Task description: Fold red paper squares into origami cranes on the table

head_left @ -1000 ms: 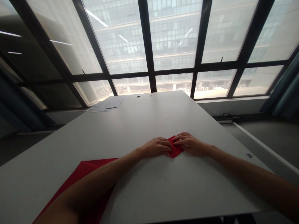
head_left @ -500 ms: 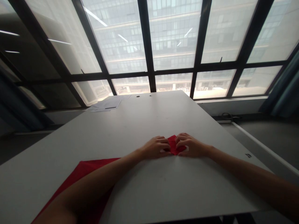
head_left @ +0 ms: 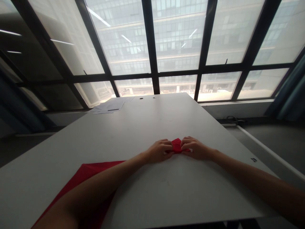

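Note:
A small folded red piece [head_left: 177,145] lies on the grey table [head_left: 143,127], a little right of the middle. My left hand [head_left: 160,151] has its fingers curled onto the piece's left side. My right hand [head_left: 195,149] grips its right side, fingers bent and pressed on it. Most of the piece is hidden between the two hands. A larger red sheet [head_left: 83,181] lies flat under my left forearm near the front left edge of the table.
White papers with a dark pen [head_left: 108,106] lie at the table's far left corner. Two small dark spots [head_left: 141,98] sit near the far edge. Tall windows with dark frames stand behind. Floor and a cable [head_left: 234,120] are on the right.
Both hands have drawn closer together over the small red piece, which now shows less and looks more bunched up. The arms and the large red sheet have stayed in place.

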Tool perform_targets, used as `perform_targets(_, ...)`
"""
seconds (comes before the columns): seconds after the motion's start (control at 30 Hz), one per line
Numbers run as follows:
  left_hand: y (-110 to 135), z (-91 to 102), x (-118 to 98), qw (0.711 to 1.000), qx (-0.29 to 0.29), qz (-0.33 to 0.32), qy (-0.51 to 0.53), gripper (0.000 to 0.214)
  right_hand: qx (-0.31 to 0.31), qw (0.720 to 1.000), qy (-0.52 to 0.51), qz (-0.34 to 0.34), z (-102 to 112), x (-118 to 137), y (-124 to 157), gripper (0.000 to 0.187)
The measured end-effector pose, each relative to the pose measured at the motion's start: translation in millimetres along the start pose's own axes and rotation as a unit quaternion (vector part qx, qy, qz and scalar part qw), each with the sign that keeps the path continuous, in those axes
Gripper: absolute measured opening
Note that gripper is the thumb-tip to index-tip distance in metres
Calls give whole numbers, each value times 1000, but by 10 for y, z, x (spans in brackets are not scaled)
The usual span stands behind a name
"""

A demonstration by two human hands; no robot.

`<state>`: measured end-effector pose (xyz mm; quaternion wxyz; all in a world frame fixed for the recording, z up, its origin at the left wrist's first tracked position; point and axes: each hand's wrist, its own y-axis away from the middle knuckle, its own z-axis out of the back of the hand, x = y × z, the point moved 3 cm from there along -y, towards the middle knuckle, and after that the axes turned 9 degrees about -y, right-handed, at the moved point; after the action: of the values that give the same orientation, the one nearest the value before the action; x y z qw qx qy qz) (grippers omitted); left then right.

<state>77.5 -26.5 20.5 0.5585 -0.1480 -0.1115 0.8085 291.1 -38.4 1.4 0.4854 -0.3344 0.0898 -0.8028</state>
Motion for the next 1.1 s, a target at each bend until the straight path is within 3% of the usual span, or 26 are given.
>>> perform_targets(0.17, 10, -29, 47, 996, -2, 78, 35, 17, -19, 998, 39, -54, -11, -51, -2, 15)
perform_targets(0.23, 20, -44, 74, 993, -16, 108, 41, 26, -27, 997, 36, -63, -14, -66, -2, 15)
perform_targets(0.3, 27, -64, 83, 994, -27, 96, 47, 33, -33, 997, 30, -66, -15, -72, -1, 16)
perform_targets(0.4, 36, -101, 94, 997, -25, 56, 44, 29, -27, 998, 14, -51, -12, -57, 3, 20)
perform_targets(0.63, 27, -84, 103, 999, 18, 18, -49, 34, 2, 999, -31, -36, 40, -31, 23, 36)
perform_targets(0.83, 13, -24, 58, 989, 27, 49, -134, 32, 31, 998, -37, -33, 89, 5, 27, 32)
perform_targets(1.1, 37, -137, 156, 983, 17, 120, -138, 34, 43, 998, -35, -15, 41, 81, 1, 25)
